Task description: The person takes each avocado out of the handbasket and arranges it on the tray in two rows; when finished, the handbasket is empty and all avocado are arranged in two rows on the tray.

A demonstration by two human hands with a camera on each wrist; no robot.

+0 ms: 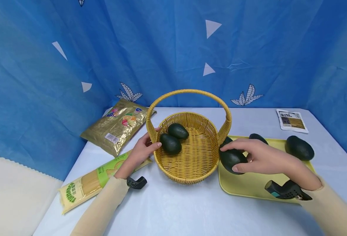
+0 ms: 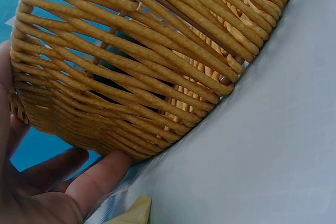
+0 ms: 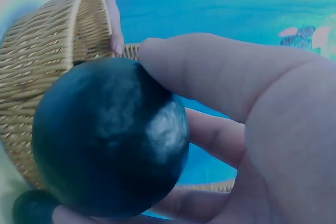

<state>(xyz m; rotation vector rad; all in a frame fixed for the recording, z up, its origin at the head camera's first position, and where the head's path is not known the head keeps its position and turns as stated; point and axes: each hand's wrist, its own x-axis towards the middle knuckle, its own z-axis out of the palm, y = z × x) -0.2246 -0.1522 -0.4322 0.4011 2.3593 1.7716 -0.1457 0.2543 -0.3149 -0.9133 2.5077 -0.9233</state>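
A yellow wicker basket (image 1: 188, 178) with a tall arched handle stands mid-table, two dark green avocados (image 1: 170, 144) lying at its left inside. My left hand (image 1: 141, 151) grips the basket's left rim by the handle base, thumb over the edge and fingers against the outer weave, as the left wrist view shows. In my right hand (image 1: 260, 156) is another avocado (image 3: 110, 137), pinched between thumb and fingers. It is held beside the basket's right rim, over the left part of a yellow tray (image 1: 250, 188).
More avocados (image 1: 299, 148) lie on the tray, one partly hidden behind the right hand. At left are a gold foil bag (image 1: 117, 126) and a pack of noodles (image 1: 86, 185). A small white pouch (image 1: 292, 120) lies back right. Blue curtain (image 1: 173, 49) hangs behind the table.
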